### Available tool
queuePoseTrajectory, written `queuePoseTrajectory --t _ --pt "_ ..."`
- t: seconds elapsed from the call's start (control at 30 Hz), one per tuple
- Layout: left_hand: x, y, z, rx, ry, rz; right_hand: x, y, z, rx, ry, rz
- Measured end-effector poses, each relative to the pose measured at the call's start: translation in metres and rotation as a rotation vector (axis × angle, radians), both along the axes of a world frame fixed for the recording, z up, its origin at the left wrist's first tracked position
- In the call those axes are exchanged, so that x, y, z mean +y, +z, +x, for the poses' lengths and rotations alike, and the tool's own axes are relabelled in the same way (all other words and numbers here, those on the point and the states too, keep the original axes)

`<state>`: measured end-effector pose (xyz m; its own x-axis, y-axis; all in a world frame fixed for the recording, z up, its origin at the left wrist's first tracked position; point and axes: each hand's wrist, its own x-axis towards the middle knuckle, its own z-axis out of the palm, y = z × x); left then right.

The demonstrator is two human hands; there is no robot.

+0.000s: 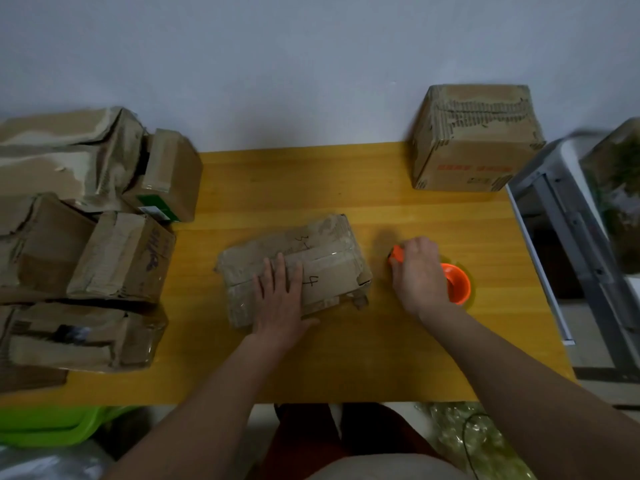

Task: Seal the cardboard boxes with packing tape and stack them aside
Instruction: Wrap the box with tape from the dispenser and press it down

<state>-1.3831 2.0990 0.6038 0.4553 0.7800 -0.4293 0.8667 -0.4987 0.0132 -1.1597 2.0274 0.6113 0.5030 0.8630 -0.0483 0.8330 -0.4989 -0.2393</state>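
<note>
At nine o'clock on the bench point(346, 358) sits a pile of boxes point(86, 244); they look done. In the middle lies the flat box point(322, 258) with shiny tape on top. The left hand point(278, 299) presses flat on it, fingers straight. At three o'clock, the right hand point(420, 275) grips the orange tape holder point(457, 282). At one o'clock a big box point(474, 140) waits, maybe next.

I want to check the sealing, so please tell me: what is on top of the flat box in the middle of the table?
The left hand rests flat on the flat box, and shiny tape and handwritten marks show beside it. The cardboard under the palm is hidden.
</note>
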Motion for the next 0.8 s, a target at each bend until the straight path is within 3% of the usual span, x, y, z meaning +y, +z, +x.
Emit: queuePoseTrajectory --t 0.13,0.2,0.33,0.47,0.57,0.67,0.8 --pt "0.001 0.004 -0.012 0.051 -0.020 -0.033 0.026 0.010 -0.057 0.099 0.468 0.046" --pt "0.005 0.006 -0.016 0.058 -0.035 -0.077 0.033 0.006 -0.077 0.136 0.507 -0.098" --pt "0.013 0.007 -0.025 0.091 -0.058 -0.139 0.039 -0.009 -0.090 0.044 0.397 -0.293" --pt "0.015 0.010 -0.029 0.082 -0.070 -0.172 0.049 -0.011 -0.095 -0.034 0.156 -0.289" --pt "0.019 0.014 -0.037 0.022 0.035 -0.187 0.061 -0.010 -0.089 0.065 0.070 -0.242" --pt "0.020 0.013 -0.051 -0.159 0.220 -0.234 0.070 -0.009 -0.085 0.255 -0.078 -0.071" --pt "0.027 0.008 -0.065 -0.640 0.671 -0.300 0.077 -0.004 -0.080 0.396 -0.239 0.099"
